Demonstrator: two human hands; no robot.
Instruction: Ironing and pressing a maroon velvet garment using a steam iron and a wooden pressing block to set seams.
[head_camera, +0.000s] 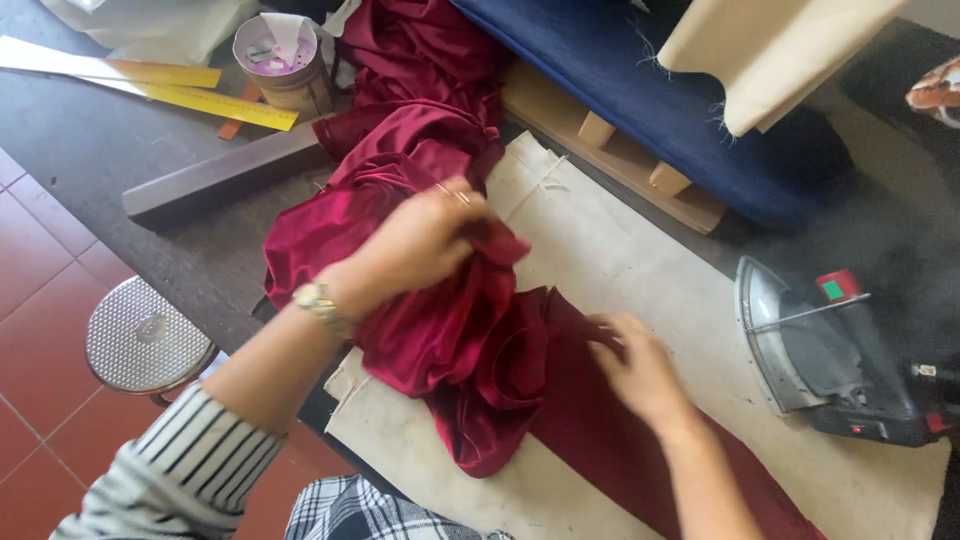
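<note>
Your left hand (425, 240) is closed, bunching the dark red satin fabric (450, 330); your right hand (640, 365) lies open and flat on its spread strip. It sits on a cream pressing cloth (620, 250) over a dark table (120, 150), iron (830, 355) at right, red tiled floor (40, 290) below.
</note>
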